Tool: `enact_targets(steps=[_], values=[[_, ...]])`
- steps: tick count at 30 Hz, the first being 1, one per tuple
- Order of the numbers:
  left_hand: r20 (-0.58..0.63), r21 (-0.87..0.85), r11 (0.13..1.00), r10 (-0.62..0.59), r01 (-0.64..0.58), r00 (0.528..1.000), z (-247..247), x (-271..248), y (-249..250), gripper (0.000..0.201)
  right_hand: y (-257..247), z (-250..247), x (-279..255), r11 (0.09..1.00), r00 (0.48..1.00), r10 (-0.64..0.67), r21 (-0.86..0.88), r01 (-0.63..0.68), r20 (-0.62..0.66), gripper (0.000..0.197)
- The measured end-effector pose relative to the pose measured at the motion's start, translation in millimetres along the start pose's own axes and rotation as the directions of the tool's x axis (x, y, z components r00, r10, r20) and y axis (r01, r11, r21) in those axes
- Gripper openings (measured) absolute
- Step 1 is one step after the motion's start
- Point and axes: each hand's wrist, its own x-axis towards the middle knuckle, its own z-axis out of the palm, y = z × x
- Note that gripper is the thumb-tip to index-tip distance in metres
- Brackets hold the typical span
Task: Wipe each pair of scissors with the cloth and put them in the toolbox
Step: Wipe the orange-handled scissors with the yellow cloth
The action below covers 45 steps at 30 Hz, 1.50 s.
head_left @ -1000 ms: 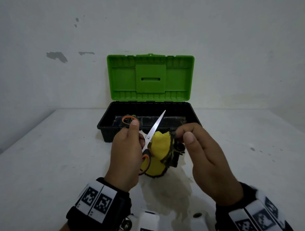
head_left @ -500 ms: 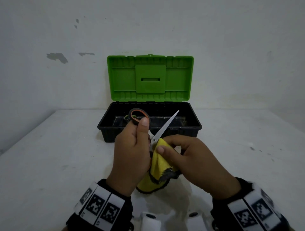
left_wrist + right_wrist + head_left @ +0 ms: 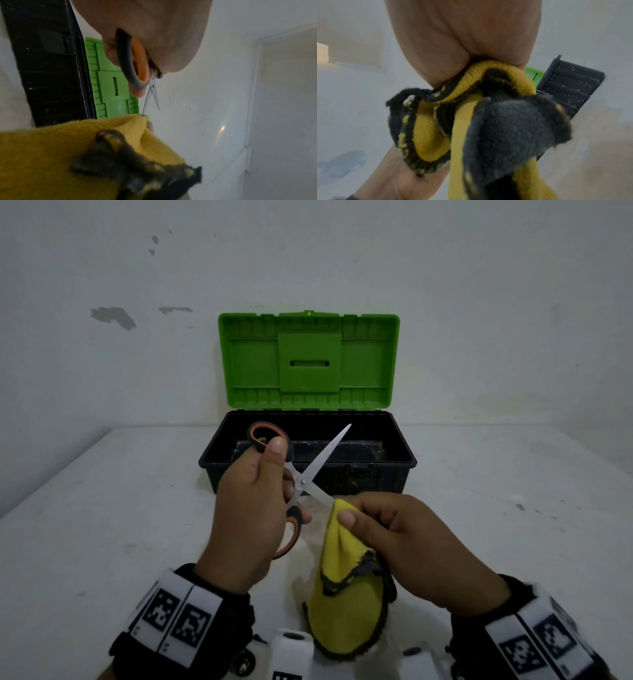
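My left hand (image 3: 255,501) grips the orange-and-grey handles of a pair of scissors (image 3: 318,470), blades spread wide apart above the table. One blade points up and right toward the toolbox; the other blade's end is wrapped in the yellow cloth (image 3: 346,587) with a dark edge. My right hand (image 3: 387,529) pinches that cloth around the lower blade. In the left wrist view the scissors (image 3: 137,67) sit in my curled fingers, with the cloth (image 3: 68,155) below. The cloth (image 3: 471,121) fills the right wrist view. The black toolbox (image 3: 407,463) with an upright green lid (image 3: 308,361) stands open behind.
The toolbox sits on a white table (image 3: 102,525) against a white wall. Something small with a green-yellow part lies inside the box at the left, mostly hidden by the scissor handle.
The cloth-holding right hand has slid down and right along the lower blade, away from the pivot. The scissors have opened wider, and the left hand has risen slightly.
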Motion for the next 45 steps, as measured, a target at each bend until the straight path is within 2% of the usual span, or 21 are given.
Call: enact_targets(steps=[4, 9, 11, 13, 16, 18, 21, 24, 27, 30, 34, 38, 41, 45], values=[[0.009, 0.001, 1.0, -0.012, 0.012, 1.0, 0, -2, -2, 0.043, 1, -6, -6, 1.0, 1.0, 0.002, -0.013, -0.001, 0.025, 0.041], [-0.095, -0.004, 0.998, -0.069, 0.068, 0.993, -22, 11, -1, 0.042, 12, -27, -17, 0.992, 0.991, 0.105, 0.056, -0.11, 0.082, 0.033], [-0.013, 0.091, 0.992, -0.087, 0.087, 0.996, -34, 16, 1, 0.044, 16, -39, -19, 0.981, 0.988, 0.136, 0.131, -0.144, 0.068, 0.032], [0.116, 0.183, 0.977, -0.134, 0.111, 0.984, -39, 17, 2, 0.046, 21, -50, -16, 0.965, 0.984, 0.176, 0.197, -0.171, -0.01, 0.034], [0.305, 0.244, 0.957, -0.227, 0.155, 0.925, -37, 12, 5, 0.045, 32, -65, -3, 0.926, 0.969, 0.222, 0.336, -0.174, -0.11, 0.037], [0.394, 0.3, 0.941, -0.272, 0.157, 0.878, -32, 9, 4, 0.046, 35, -73, 6, 0.891, 0.959, 0.252, 0.417, -0.176, -0.133, 0.043], [0.429, 0.368, 0.919, -0.302, 0.14, 0.851, -25, 7, 3, 0.049, 29, -73, 18, 0.825, 0.961, 0.273, 0.526, -0.207, -0.051, 0.043], [0.445, 0.381, 0.912, -0.324, 0.151, 0.835, -18, 7, 2, 0.047, 20, -63, 30, 0.806, 0.97, 0.227, 0.543, -0.236, 0.086, 0.043], [0.449, 0.386, 0.912, -0.314, 0.136, 0.837, -11, 8, 2, 0.045, 15, -49, 38, 0.834, 0.958, 0.174, 0.484, -0.266, 0.228, 0.041], [0.463, 0.398, 0.915, -0.265, 0.069, 0.846, -9, 11, 0, 0.046, 4, -38, 38, 0.918, 0.93, 0.16, 0.296, -0.263, 0.331, 0.031], [0.462, 0.377, 0.921, -0.278, 0.097, 0.842, -14, 13, -2, 0.044, -4, -35, 35, 0.961, 0.94, 0.178, 0.152, -0.229, 0.291, 0.044], [0.46, 0.385, 0.92, -0.258, 0.071, 0.85, -15, 14, -5, 0.043, -3, -31, 33, 0.992, 0.953, 0.127, -0.024, -0.125, 0.276, 0.015], [0.495, 0.376, 0.925, -0.242, 0.045, 0.835, -15, 15, -6, 0.039, -2, -25, 36, 0.989, 0.948, 0.129, -0.103, -0.103, 0.291, 0.025], [0.547, 0.405, 0.913, -0.2, -0.048, 0.813, -16, 17, -8, 0.04, -6, -22, 37, 0.97, 0.931, 0.1, -0.241, -0.013, 0.352, 0.016]])
